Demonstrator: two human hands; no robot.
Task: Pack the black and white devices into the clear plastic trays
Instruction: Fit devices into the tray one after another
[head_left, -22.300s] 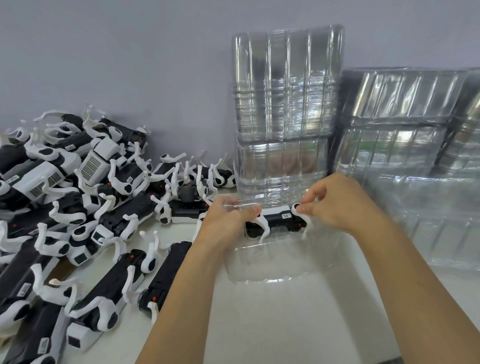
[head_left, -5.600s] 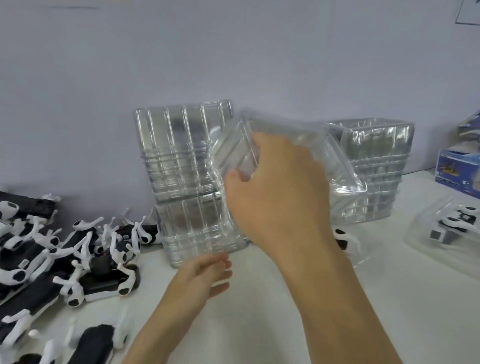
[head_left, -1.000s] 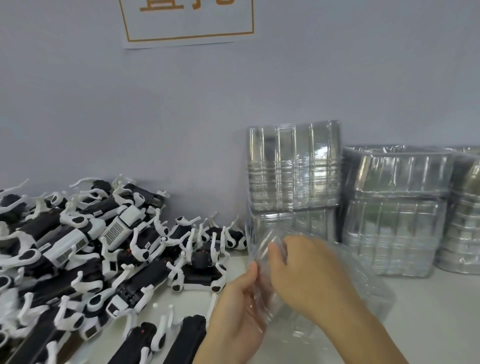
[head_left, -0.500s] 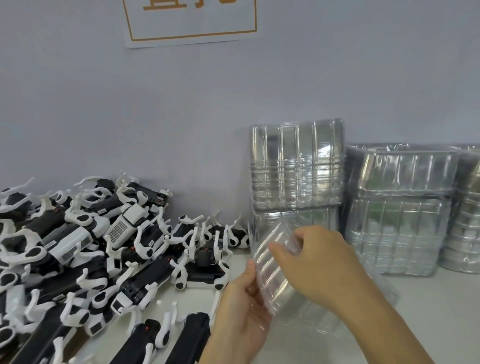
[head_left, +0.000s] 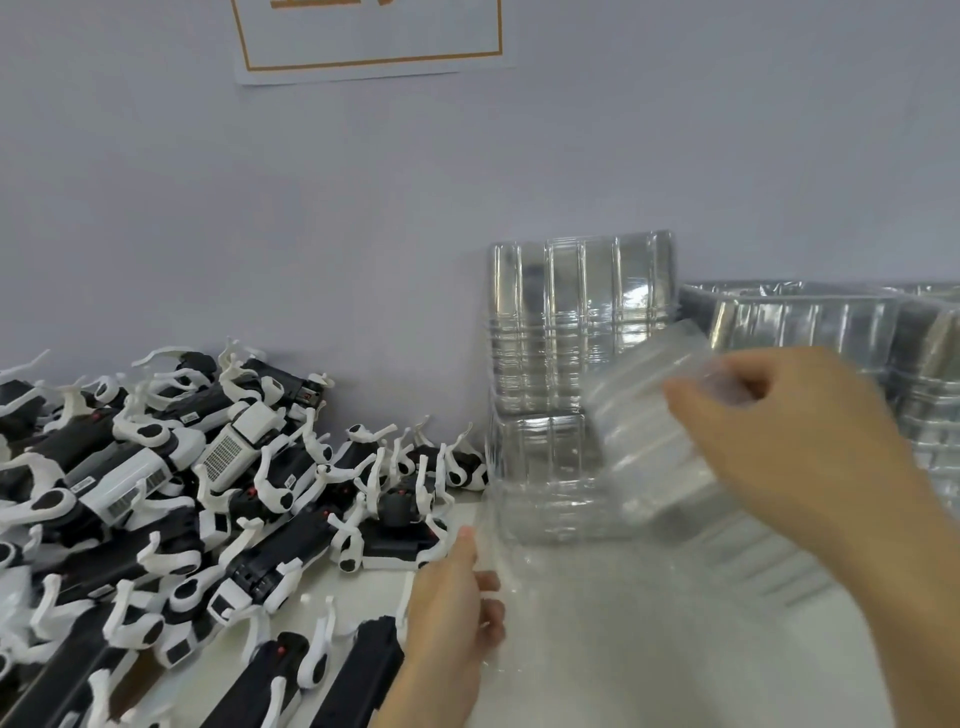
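From the head camera, the right hand (head_left: 795, 447) closes its grip on a clear plastic tray (head_left: 649, 431), ribbed, see-through and motion-blurred, held tilted above the white surface (head_left: 649, 649). The left hand (head_left: 452, 618) pinches the edge of a thin clear tray half (head_left: 597, 571) lying on that surface. Black and white devices (head_left: 171, 493), black-bodied with curved white arms, are heaped at left. Stacked clear trays (head_left: 576, 332) stand against the wall.
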